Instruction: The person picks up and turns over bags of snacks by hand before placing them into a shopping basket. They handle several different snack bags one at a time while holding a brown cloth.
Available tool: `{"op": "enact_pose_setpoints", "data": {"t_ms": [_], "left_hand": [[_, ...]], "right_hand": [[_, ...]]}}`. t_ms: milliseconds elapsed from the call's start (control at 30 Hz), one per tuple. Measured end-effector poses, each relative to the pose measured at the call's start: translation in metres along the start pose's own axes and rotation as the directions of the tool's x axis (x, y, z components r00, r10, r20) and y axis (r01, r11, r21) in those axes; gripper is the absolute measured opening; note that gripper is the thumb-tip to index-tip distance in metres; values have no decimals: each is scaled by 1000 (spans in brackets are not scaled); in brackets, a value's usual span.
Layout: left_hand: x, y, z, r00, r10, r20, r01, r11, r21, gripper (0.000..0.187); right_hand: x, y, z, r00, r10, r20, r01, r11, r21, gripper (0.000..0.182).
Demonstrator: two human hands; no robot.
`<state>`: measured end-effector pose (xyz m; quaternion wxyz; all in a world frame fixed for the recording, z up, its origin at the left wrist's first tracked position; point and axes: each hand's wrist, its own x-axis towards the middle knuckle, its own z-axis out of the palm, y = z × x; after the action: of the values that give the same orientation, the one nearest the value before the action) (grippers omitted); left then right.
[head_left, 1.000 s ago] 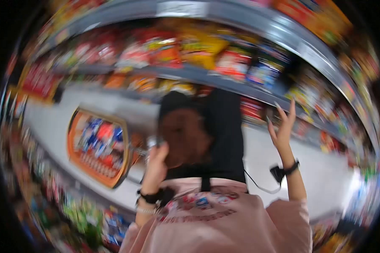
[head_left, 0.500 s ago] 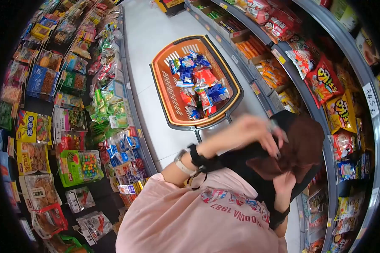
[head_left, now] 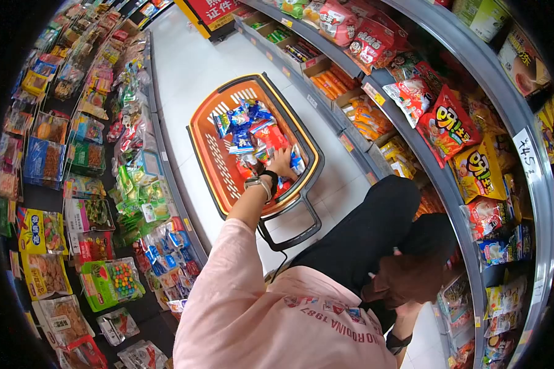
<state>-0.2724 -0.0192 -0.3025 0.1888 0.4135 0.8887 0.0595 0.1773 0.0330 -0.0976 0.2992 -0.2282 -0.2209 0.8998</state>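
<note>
My left hand (head_left: pixel 281 163) is down inside the orange shopping basket (head_left: pixel 210 161), fingers bent over the packets at its near right side. It looks closed on a blue-and-white snack packet (head_left: pixel 297 161), though the fingertips are partly hidden. Around it lie more small packets, among them a red packet (head_left: pixel 268 134) and several blue packets (head_left: pixel 242 140). By my lap, my right hand (head_left: pixel 409 309) grips a dark brown cloth bag (head_left: pixel 406 278) from below. The cloth covers most of those fingers.
The basket stands on the pale tiled floor (head_left: pixel 177 92), its black handle (head_left: pixel 314 224) folded towards me. Hanging snack bags (head_left: pixel 112 284) line the left side. At right, a grey shelf (head_left: pixel 440 184) holds chip bags (head_left: pixel 449 126) close to my knees. A red sign (head_left: pixel 215 13) stands ahead.
My left hand has left the brown bag and reached down into the basket among the packets. My right hand still holds the bag, now lower. The view has shifted, and my bent legs now show.
</note>
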Motion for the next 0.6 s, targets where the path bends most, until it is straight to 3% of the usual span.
{"op": "enact_pose_setpoints", "data": {"t_ms": [67,133,167,233,300,367,433,467,500,533,567,600], "left_hand": [[-1,-1,1,999,24,-28,-22,999,49,105],[5,-7,-7,998,-51,-49,40,979,-199,99],[1,-6,-23,992,-8,-123,-43,912,-407,93],[0,-18,-53,987,-161,-23,110,767,-633,94],[-56,22,-135,972,-201,-120,40,647,-762,92],[-77,9,-157,976,-95,-197,-141,416,-898,87],[-138,53,-201,957,-35,-290,-259,356,-898,82],[-158,67,-208,963,52,-264,-265,345,-900,81],[-176,81,-208,942,154,-298,-336,450,-828,82],[-197,97,-204,951,229,-206,-276,337,-900,87],[-208,117,-198,928,289,-236,-338,380,-861,92],[-217,148,-199,889,346,-300,-408,303,-861,99]], "right_hand": [[4,1,18,996,-22,87,25,999,-24,66],[6,3,24,996,6,84,-10,999,53,74],[3,4,20,997,6,83,-11,998,59,74],[-2,8,2,999,-37,23,32,979,202,82],[-6,16,-9,993,-67,94,49,983,177,85],[-6,21,-11,980,-91,177,64,986,151,89],[3,26,-3,982,-42,183,28,997,78,89],[10,28,3,983,-19,185,12,999,39,89],[17,30,10,983,1,184,-1,1000,0,89],[22,33,16,984,19,180,-12,999,-40,89],[27,36,22,985,14,173,-7,999,-40,89],[33,42,30,985,67,156,-64,998,-28,86]]}}
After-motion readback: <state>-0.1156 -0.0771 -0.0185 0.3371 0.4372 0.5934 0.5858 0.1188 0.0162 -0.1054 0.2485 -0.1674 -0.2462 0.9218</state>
